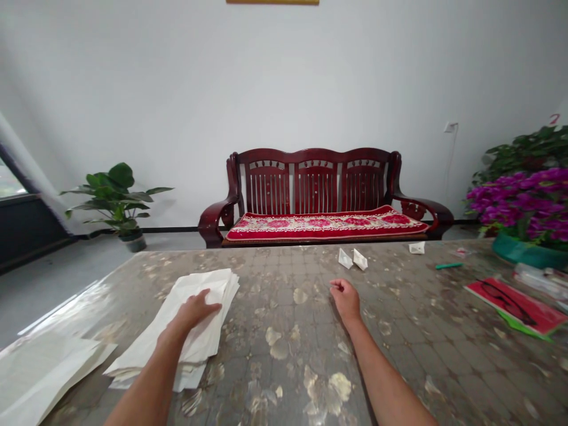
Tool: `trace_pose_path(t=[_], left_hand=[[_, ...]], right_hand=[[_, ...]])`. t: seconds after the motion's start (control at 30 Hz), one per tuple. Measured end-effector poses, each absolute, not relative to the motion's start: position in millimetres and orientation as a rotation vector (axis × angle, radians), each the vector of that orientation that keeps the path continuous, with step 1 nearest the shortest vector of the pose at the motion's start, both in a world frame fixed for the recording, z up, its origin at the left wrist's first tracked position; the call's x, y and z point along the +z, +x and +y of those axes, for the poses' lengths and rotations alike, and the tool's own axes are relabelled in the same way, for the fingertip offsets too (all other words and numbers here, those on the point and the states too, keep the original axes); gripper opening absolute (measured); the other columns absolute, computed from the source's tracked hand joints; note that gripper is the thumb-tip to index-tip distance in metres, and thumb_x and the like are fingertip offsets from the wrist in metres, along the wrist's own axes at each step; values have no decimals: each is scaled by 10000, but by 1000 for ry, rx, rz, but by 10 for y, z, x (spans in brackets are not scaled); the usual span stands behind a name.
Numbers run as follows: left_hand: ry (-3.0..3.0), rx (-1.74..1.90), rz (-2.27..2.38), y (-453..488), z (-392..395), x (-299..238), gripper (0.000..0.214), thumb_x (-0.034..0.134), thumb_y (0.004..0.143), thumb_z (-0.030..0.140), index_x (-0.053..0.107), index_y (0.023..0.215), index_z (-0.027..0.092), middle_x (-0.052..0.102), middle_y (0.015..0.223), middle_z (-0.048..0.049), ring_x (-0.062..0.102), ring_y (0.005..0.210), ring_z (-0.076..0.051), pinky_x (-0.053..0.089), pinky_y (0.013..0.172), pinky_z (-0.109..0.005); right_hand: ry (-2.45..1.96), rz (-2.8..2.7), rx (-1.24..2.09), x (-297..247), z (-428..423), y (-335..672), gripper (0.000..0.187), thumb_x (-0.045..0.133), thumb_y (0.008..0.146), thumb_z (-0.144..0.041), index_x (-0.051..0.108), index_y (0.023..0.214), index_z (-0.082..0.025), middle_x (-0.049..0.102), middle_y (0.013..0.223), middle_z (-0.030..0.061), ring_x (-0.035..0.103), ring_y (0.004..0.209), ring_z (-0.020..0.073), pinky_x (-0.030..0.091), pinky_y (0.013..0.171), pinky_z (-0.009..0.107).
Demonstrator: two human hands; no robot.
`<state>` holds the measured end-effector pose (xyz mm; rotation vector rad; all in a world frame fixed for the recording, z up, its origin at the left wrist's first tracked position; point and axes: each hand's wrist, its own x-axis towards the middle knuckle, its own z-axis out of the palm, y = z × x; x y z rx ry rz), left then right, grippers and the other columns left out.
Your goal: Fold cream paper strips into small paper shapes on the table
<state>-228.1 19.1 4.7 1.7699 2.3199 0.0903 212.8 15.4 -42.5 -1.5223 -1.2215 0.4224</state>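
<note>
My left hand (195, 309) lies flat, fingers stretched out, on top of a stack of white paper sheets (190, 322) on the left of the table. My right hand (345, 297) rests on the bare tabletop near the middle, its fingers curled loosely inward with nothing visible in them. Two small folded white paper pieces (352, 258) stand on the table just beyond my right hand, and a third folded piece (416, 247) lies farther right near the far edge.
The table (293, 331) has a glossy floral cover. More white sheets (39, 370) lie at the front left. A green pen (449, 265), a red sheet (515, 305) and a purple flower pot (526, 251) are at the right. A wooden bench (317, 201) stands behind.
</note>
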Motion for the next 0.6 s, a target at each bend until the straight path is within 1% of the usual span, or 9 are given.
trace_pose_path(t=[0.07, 0.23, 0.4, 0.6], left_hand=[[1775, 70, 2319, -2291, 150, 53, 720, 547, 750, 459, 479, 1371, 101, 608, 1284, -205, 623, 1120, -321, 464, 916, -361], [1787, 27, 2340, -2229, 70, 77, 672, 549, 747, 374, 498, 1365, 115, 629, 1247, -217, 648, 1061, -334, 488, 853, -381], [1747, -15, 2374, -2176, 50, 203, 524, 534, 763, 361, 615, 1235, 149, 685, 1168, -169, 646, 1071, -316, 489, 843, -354], [1714, -49, 2446, -2192, -26, 247, 426, 464, 819, 356, 641, 1160, 172, 670, 1173, -172, 658, 1039, -321, 492, 811, -369]], right_hand=[[-1526, -1226, 428, -431, 154, 2126, 341, 472, 628, -354, 695, 819, -181, 702, 779, 56, 626, 712, 217, 476, 705, 312], [-1539, -1231, 432, -443, 154, 2119, 340, 467, 632, -353, 692, 826, -189, 705, 783, 50, 625, 717, 218, 470, 707, 313], [-1535, -1242, 435, -443, 159, 2123, 339, 467, 622, -350, 691, 818, -189, 704, 787, 56, 624, 720, 222, 469, 709, 317], [-1529, -1250, 442, -460, 159, 2136, 354, 463, 617, -353, 690, 829, -182, 701, 800, 71, 623, 728, 227, 469, 719, 324]])
